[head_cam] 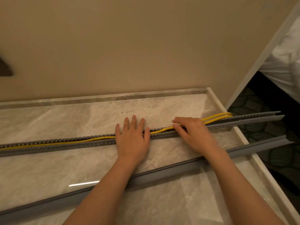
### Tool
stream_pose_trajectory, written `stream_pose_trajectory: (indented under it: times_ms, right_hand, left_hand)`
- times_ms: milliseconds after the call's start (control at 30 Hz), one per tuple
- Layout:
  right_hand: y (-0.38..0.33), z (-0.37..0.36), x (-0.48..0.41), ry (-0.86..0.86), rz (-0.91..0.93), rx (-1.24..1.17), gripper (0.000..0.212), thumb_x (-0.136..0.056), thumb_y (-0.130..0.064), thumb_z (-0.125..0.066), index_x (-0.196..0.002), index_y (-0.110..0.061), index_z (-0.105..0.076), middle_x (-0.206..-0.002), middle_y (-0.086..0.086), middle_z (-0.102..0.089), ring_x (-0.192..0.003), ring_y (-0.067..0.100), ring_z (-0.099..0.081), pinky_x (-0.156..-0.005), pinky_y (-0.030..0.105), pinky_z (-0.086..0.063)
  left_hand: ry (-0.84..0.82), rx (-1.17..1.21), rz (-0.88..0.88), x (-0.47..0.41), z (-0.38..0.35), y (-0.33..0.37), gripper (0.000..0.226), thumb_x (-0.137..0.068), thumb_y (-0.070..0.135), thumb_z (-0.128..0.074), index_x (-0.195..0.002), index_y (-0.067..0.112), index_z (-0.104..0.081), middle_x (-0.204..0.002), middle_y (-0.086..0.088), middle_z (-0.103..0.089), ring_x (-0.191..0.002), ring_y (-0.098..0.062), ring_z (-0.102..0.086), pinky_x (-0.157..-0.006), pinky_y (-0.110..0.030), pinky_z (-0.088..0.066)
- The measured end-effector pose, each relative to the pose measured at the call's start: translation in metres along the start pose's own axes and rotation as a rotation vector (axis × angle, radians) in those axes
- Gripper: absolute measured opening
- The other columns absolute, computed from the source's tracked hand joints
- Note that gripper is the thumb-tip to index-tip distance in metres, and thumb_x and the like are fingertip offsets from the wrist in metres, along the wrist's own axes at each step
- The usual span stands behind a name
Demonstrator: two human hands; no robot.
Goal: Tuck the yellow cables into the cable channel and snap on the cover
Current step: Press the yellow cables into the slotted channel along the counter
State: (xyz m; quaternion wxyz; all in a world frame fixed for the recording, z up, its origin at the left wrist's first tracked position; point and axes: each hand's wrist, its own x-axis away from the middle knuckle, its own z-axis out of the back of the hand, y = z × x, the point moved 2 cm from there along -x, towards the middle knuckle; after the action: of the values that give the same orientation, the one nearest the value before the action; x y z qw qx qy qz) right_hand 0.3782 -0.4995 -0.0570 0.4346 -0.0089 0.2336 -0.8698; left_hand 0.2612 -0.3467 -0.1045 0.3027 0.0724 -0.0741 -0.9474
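Note:
A long grey slotted cable channel lies across the marble table from the left edge past the right edge. Yellow cables run inside it on the left and rise out of it at the right end. My left hand lies flat with straight fingers over the channel's middle, pressing on it. My right hand rests just to the right, its fingertips on the yellow cables at the channel's top. The grey cover strip lies loose and slanted nearer to me, under both forearms.
The marble table has a raised back rim against a beige wall. Its right edge drops to a dark patterned floor; the channel and cover overhang there. White bedding shows at upper right.

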Motion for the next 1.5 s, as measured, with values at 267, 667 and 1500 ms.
stream_pose_trajectory:
  times_ms: [267, 667, 1500]
  right_hand:
    - [-0.010, -0.015, 0.020, -0.047, 0.067, 0.022, 0.036, -0.093, -0.027, -0.053, -0.128, -0.019, -0.056, -0.136, 0.005, -0.052, -0.133, 0.019, -0.039, -0.110, 0.035, -0.026]
    - [-0.014, -0.030, 0.029, -0.201, 0.109, 0.252, 0.064, -0.094, -0.052, -0.030, -0.148, -0.027, -0.008, -0.157, 0.002, -0.002, -0.144, 0.014, 0.006, -0.114, 0.027, 0.009]
    - [-0.055, -0.042, 0.004, -0.259, 0.193, -0.160, 0.053, -0.096, -0.039, -0.043, -0.144, -0.020, -0.031, -0.152, 0.003, -0.028, -0.142, 0.011, -0.016, -0.113, 0.025, -0.007]
  left_hand:
    - [-0.037, -0.006, 0.003, 0.000, 0.002, 0.000, 0.054, -0.094, 0.048, -0.010, -0.144, 0.032, -0.024, -0.155, 0.000, -0.018, -0.143, -0.023, -0.010, -0.114, -0.049, -0.006]
    - [-0.034, -0.017, -0.002, 0.001, 0.003, -0.001, 0.055, -0.094, 0.048, -0.010, -0.144, 0.032, -0.024, -0.155, 0.000, -0.019, -0.143, -0.023, -0.012, -0.115, -0.049, -0.009]
    - [-0.018, 0.001, 0.029, -0.006, 0.021, -0.036, 0.051, -0.098, 0.043, -0.017, -0.144, 0.025, -0.027, -0.155, 0.002, -0.017, -0.143, -0.022, -0.009, -0.112, -0.055, -0.001]
